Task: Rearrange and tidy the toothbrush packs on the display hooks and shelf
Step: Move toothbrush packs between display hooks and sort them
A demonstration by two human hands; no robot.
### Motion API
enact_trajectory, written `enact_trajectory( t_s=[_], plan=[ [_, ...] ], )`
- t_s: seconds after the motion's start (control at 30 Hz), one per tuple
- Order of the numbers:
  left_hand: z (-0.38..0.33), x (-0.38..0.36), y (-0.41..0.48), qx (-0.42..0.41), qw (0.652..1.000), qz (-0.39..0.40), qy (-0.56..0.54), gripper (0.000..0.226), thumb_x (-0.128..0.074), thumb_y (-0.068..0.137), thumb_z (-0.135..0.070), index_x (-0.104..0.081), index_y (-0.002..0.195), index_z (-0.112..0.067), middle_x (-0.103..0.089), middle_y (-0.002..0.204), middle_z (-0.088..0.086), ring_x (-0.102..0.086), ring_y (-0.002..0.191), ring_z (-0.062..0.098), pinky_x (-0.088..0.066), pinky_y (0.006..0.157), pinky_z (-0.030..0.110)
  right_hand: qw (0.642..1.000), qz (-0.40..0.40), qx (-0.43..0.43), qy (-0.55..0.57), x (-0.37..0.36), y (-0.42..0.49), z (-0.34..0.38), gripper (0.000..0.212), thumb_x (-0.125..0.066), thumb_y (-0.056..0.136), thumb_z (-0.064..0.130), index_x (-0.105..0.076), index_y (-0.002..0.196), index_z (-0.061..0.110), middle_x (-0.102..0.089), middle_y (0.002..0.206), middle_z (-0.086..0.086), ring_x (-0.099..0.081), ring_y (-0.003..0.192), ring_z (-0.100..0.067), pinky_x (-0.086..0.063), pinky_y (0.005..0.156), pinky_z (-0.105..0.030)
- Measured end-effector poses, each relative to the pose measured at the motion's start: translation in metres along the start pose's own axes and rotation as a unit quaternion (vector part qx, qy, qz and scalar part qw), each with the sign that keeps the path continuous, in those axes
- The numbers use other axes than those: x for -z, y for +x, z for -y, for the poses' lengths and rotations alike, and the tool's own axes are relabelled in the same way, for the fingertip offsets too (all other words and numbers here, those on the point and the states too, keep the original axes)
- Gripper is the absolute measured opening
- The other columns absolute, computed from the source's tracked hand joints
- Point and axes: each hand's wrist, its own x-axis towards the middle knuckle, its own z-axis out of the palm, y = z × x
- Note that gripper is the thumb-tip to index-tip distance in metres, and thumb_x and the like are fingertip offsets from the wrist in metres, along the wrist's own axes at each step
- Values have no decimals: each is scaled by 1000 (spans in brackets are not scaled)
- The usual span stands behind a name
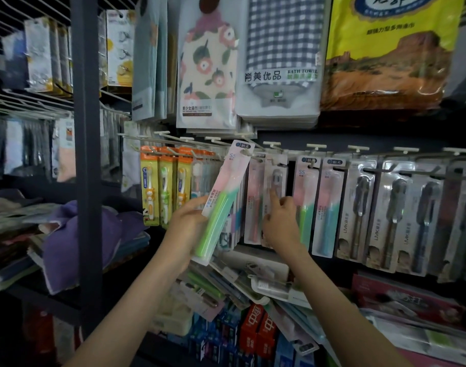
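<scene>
- Left hand (185,229) has its fingers wrapped round the lower half of a pink-green pack (224,197). The pack is tilted, top leaning right, right up by the hooks (279,151). Can't tell if it's actually on one.
- Right hand (280,223) is just right of that, index finger (273,193) poking out and touching a hanging grey-brush pack (275,176). The other fingers are curled in. Honestly can't tell whether they're gripping anything.
- Further right on the rail hang two more pink packs (306,197), then a row of dark-brush packs (359,207).
- Left end of the rail has the orange kids' packs (149,186).
- Below the hands, on the shelf, there's a messy pile (239,282) of loose packs lying at all angles, with red boxes (258,329) nearer in front of it.
- Towels (282,49) in bags hang above the rail.
- Far left, a purple cloth (81,234) sits on folded stuff.
</scene>
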Motion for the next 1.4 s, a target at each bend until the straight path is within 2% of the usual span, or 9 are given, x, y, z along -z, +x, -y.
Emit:
enact_trajectory(
  t_s=[0.13,0.23,0.4,0.53,0.77,0.97,1.07,1.23,1.4],
  plan=[
    [1,-21,-1,-57,976,-68,197,24,-55,92,-27,-52,114,-18,-56,96,-5,-54,77,13,-41,65,28,996,-83,15,-33,-10,3,2,65,-52,85,-1,-27,144,12,-35,124,-17,-38,109,-31,-44,73,-32],
    [5,-35,2,-81,942,-50,323,65,-62,70,-66,-46,114,-20,-57,104,-8,-56,91,13,-50,77,35,991,-124,18,-38,-17,5,1,68,-60,80,-3,-34,140,10,-39,127,-22,-42,108,-36,-42,68,-34],
    [12,-38,4,-127,929,-87,338,28,-68,82,-36,-49,97,-21,-62,82,0,-60,67,16,-51,58,34,990,-135,23,-41,-24,4,-2,70,-61,78,-5,-34,141,11,-40,129,-22,-43,108,-37,-44,72,-37],
    [15,-35,1,-159,931,-104,312,30,-68,83,-31,-55,106,-16,-62,80,-1,-58,62,14,-38,49,23,994,-105,26,-27,-26,-1,-5,76,-55,77,-7,-27,146,12,-33,134,-22,-38,112,-38,-40,80,-38],
    [19,-34,2,-194,908,-141,343,46,-69,83,-33,-52,120,-13,-61,100,2,-58,78,17,-42,59,26,985,-96,65,125,-13,-15,7,52,-52,93,11,-34,142,11,-39,133,-12,-39,118,-23,-29,87,-17],
    [16,-35,2,-190,911,-110,350,55,-69,82,-31,-45,128,-15,-58,113,-1,-57,98,20,-46,72,30,872,83,63,478,27,-23,52,40,-49,97,19,-41,136,22,-66,104,-1,-65,97,-14,-54,83,-31],
    [11,-31,0,-178,913,-51,363,76,-69,82,-26,-27,145,-20,-50,128,-3,-52,114,20,-45,86,31,865,106,53,488,33,-20,65,53,-51,94,5,-32,139,25,-69,104,-7,-67,97,-16,-53,87,-35],
    [9,-23,-5,-193,902,-8,387,78,-68,82,-27,-26,147,-25,-51,127,-2,-52,108,16,-45,85,30,831,125,39,541,33,-19,64,61,-47,94,-2,-29,145,28,-68,109,-14,-66,100,-26,-54,85,-43],
    [12,-25,-12,-213,896,-4,389,83,-68,84,-28,-19,150,-19,-41,140,-1,-41,126,16,-31,98,20,811,132,46,568,37,-26,61,62,-45,95,-2,-29,146,31,-67,109,-18,-64,101,-32,-53,86,-43]
  ],
)
